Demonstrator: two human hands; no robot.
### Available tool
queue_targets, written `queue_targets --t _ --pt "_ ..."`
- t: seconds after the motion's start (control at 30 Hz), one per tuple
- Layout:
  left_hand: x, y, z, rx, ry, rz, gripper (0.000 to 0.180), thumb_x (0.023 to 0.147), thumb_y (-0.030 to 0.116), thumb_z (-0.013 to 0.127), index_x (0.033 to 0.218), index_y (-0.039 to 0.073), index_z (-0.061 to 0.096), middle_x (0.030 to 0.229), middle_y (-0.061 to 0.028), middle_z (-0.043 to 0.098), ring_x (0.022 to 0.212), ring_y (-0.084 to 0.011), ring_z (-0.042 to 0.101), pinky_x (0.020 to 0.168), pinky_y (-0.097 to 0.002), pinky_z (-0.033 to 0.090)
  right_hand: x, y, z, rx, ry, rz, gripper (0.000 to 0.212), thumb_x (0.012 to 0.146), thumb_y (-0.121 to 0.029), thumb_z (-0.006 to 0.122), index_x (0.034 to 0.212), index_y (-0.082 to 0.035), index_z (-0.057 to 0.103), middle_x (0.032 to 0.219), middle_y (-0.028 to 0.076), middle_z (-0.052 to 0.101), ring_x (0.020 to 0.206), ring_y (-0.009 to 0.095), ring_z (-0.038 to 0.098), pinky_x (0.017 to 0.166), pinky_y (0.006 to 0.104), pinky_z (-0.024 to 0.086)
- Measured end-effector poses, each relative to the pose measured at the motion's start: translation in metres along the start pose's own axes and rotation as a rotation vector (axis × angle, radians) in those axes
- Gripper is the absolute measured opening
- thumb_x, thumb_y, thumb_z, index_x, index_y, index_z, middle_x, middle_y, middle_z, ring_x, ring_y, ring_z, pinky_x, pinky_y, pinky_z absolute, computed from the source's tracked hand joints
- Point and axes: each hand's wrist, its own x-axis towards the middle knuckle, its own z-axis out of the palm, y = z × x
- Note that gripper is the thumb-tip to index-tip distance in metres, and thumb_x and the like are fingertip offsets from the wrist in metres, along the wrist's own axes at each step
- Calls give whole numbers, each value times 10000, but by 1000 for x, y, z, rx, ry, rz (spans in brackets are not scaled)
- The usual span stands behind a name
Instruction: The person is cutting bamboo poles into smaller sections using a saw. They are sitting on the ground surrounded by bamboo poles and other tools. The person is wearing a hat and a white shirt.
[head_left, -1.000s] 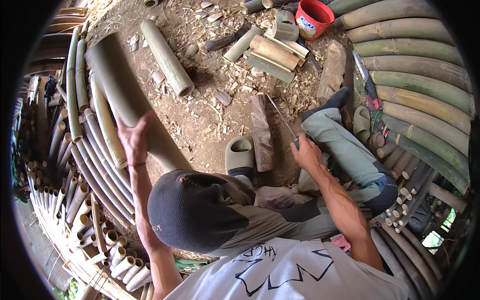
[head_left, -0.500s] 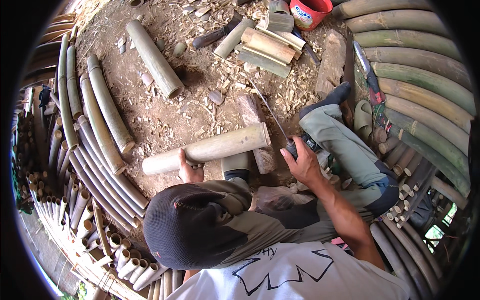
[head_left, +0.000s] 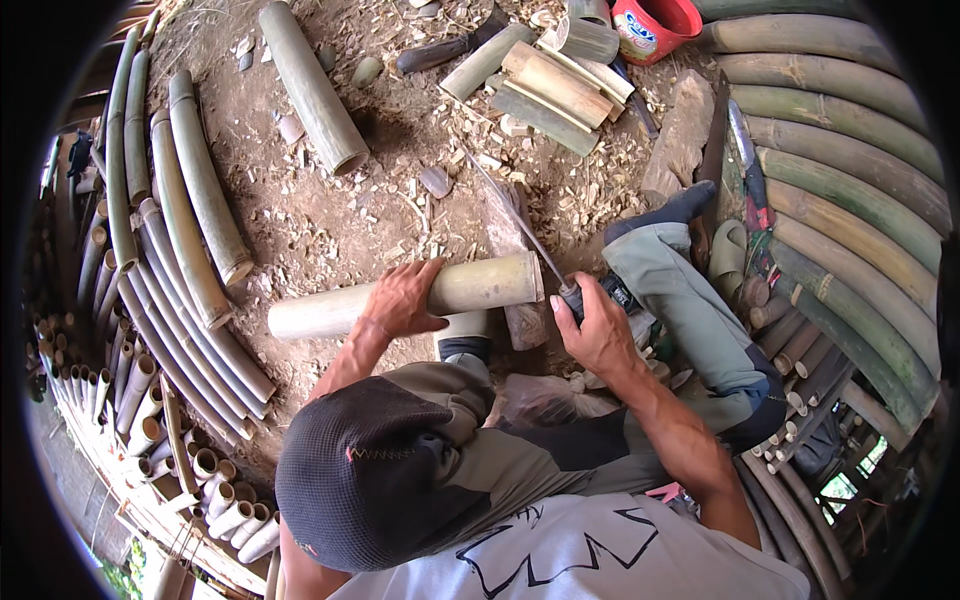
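Note:
My left hand (head_left: 400,303) grips a pale, thick bamboo tube (head_left: 485,283) from above, its fingers over the far side and the thumb on the near side. The tube's right end lies over a rough wooden block (head_left: 514,322). Closed around a dark handle, my right hand (head_left: 597,330) holds a long, thin metal blade (head_left: 510,212) that points up and to the left. The blade passes just beyond the tube's right end and shows nearly edge-on. Whether it touches the tube, I cannot tell.
Bamboo poles are stacked at the right (head_left: 850,135) and lie at the left (head_left: 205,185). Another thick tube (head_left: 318,95) rests on the chip-strewn ground. Split bamboo pieces (head_left: 555,85), a dark-handled tool (head_left: 440,52) and a red bucket (head_left: 658,28) lie farther off. My legs are folded nearby.
My left hand has moved from the tube's near side to a grip over its top, farther right. The tube has shifted slightly left. The right hand still holds the blade, which has swung slightly left.

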Motion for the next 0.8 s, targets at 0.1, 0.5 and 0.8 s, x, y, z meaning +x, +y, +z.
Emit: queue_targets --t 0.1,0.5,0.8 --pt "15 -4 -2 -75 -54 -8 761 574 387 846 1243 141 581 1054 -130 683 985 -347 679 890 -470 534 8 -27 -12 80 121 -156 389 932 -223 666 1217 10 539 997 216 654 782 413 675 684 451 563" --pt "1 0 29 -22 186 4 672 617 318 803 1215 127 564 1073 -104 643 1073 -320 634 939 -490 497 8 -26 -10 144 78 -130 343 935 -222 659 1168 5 549 904 221 657 751 391 679 644 432 545" --pt "-7 2 42 33 317 29 688 593 265 794 1219 103 558 1073 -93 642 1047 -312 624 915 -477 476 11 8 2 29 -80 38 372 946 -288 647 1146 1 526 827 270 658 748 435 676 608 482 533"
